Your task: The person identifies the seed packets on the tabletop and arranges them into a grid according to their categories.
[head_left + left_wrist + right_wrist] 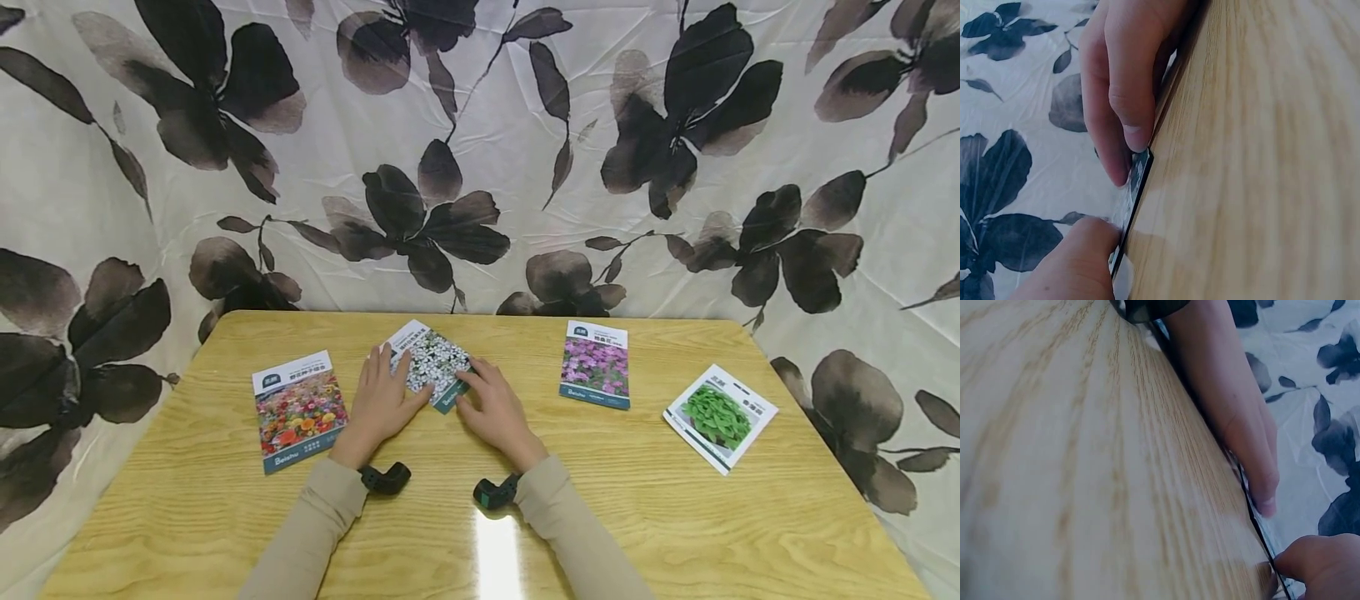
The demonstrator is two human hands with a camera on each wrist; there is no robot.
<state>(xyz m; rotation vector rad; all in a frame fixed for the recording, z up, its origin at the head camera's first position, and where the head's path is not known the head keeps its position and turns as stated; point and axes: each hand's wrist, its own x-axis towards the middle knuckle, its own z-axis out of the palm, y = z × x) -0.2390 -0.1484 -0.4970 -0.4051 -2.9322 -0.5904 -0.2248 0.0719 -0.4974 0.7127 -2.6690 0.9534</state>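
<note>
A seed packet with white flowers (438, 360) lies slanted on the table near its back edge, between my two hands. My left hand (381, 402) rests over its left side, fingers spread and fairly straight, with the thumb reaching to the bottom edge. On the opposite side, my right hand (491, 408) touches the right edge and lower corner with fingertips and thumb. In the left wrist view, the right hand's fingers (1132, 100) point down at the packet's corner (1141, 164). The right wrist view shows the right thumb (1310, 559) right at the packet's edge.
A mixed-flower packet (300, 408) lies left of my left hand. Farther right are a purple-flower packet (595, 367) and a green-leaf packet (720, 417), the latter turned askew. Behind the wooden table (420, 550) hangs a floral cloth (525, 167).
</note>
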